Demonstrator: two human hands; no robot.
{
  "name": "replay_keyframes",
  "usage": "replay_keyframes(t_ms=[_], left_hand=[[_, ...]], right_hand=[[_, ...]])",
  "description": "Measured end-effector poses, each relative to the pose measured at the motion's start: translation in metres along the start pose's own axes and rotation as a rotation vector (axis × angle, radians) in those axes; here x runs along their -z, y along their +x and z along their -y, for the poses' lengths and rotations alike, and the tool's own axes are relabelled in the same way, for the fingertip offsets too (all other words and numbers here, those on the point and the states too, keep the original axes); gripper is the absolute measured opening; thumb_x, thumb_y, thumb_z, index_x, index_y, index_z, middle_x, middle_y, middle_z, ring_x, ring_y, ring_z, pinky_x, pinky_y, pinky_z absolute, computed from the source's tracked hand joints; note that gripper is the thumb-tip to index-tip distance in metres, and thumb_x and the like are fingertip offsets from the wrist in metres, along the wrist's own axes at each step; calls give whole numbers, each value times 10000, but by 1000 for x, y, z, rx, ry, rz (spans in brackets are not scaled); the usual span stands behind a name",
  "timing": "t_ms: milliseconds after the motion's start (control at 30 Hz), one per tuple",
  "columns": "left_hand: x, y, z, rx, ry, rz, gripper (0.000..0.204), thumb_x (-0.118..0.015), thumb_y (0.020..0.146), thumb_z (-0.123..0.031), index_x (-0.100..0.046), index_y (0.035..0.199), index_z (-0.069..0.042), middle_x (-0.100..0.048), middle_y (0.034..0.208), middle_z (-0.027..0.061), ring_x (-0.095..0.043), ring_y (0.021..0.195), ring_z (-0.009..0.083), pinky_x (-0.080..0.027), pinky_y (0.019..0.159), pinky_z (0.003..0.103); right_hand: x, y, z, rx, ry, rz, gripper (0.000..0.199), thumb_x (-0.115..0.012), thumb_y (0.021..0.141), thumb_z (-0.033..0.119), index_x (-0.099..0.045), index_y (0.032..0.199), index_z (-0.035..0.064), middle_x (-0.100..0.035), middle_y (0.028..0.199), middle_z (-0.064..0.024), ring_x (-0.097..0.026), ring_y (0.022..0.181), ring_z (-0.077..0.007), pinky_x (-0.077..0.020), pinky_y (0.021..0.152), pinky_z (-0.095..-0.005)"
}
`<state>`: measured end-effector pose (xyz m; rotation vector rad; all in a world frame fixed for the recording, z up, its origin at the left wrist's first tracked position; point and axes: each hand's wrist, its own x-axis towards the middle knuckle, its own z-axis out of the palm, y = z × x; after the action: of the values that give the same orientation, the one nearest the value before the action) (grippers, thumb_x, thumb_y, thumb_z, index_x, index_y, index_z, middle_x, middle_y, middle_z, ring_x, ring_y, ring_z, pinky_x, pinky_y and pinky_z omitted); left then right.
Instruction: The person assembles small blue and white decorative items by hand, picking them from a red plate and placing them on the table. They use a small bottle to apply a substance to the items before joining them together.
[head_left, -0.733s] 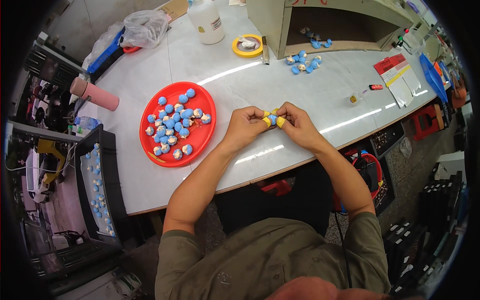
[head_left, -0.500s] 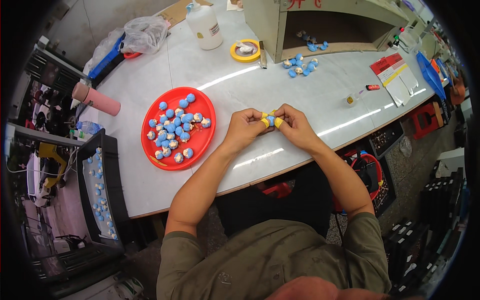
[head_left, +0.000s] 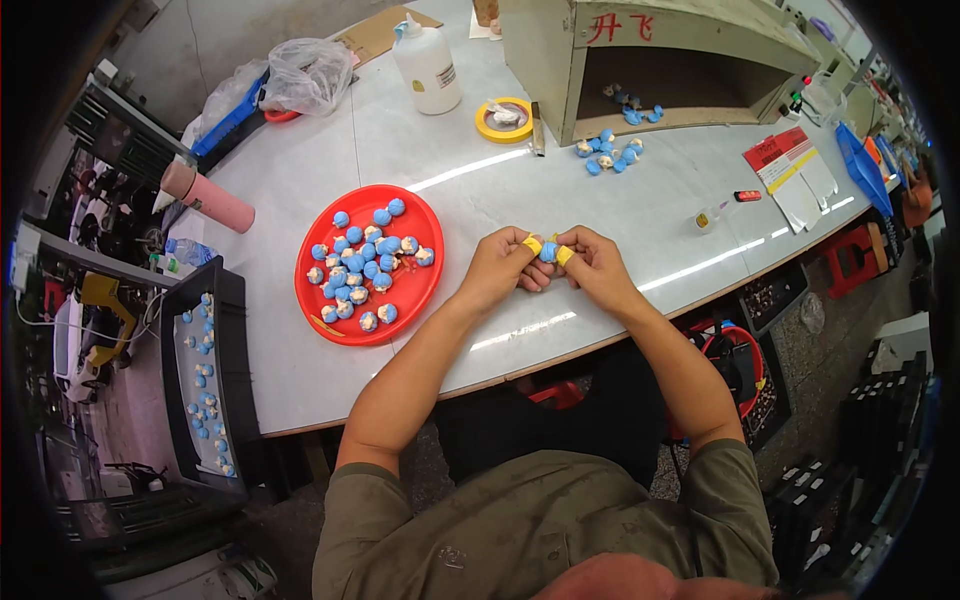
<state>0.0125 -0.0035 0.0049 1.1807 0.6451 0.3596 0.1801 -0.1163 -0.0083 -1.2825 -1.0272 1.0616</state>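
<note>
A small round blue piece (head_left: pixel 548 252) is pinched between my two hands above the table, in front of my body. My left hand (head_left: pixel 500 264) grips its left side with thumb and fingers closed. From the right, my right hand (head_left: pixel 600 270) closes on the same piece. Yellow coverings wrap some of my fingertips on both hands. The underside of the piece is hidden by the fingers. To the left of my left hand lies a round red tray (head_left: pixel 418 295) holding several blue and cream ball-like pieces (head_left: pixel 355 262).
A grey-green box shelf (head_left: pixel 545 75) stands at the back, with more blue pieces (head_left: pixel 608 152) before it. Nearby are yellow tape (head_left: pixel 487 125), a white bottle (head_left: pixel 428 70) and a small bottle (head_left: pixel 704 219). A pink flask (head_left: pixel 215 200) lies left, above a black crate (head_left: pixel 238 340).
The whole view has shifted slightly, with table things now lower and further right. Between my fingertips the blue piece shows more, and my hands have adjusted their hold on it.
</note>
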Motion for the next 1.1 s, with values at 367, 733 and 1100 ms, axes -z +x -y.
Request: replay_keyframes(t_ms=[367,733,1100], left_hand=[[-1,-1,4,-42,-42,28,193,-617,971,-53,-583,1118,67,-715,1020,177,-741,841,196,-626,744,271],[-11,-8,-7,-38,65,21,311,-734,932,-124,-579,1136,53,-708,1006,151,-724,823,173,-608,725,276],[46,-78,-46,-417,855,-510,281,-737,842,-146,-649,1035,40,-722,860,117,-681,734,188,-547,681,316]], right_hand=[[2,-2,5,-6,-2,10,199,-556,971,50,-602,1146,-34,-694,1004,-61,-645,816,-64,-453,630,-205],[1,-2,-4,34,-5,-18,166,-591,987,55,-616,1136,-16,-665,952,-42,-582,749,-48,-480,656,-216],[42,9,0,183,-269,-311,242,-599,927,44,-633,1165,18,-653,913,-68,-605,723,-126,-501,645,-277]])
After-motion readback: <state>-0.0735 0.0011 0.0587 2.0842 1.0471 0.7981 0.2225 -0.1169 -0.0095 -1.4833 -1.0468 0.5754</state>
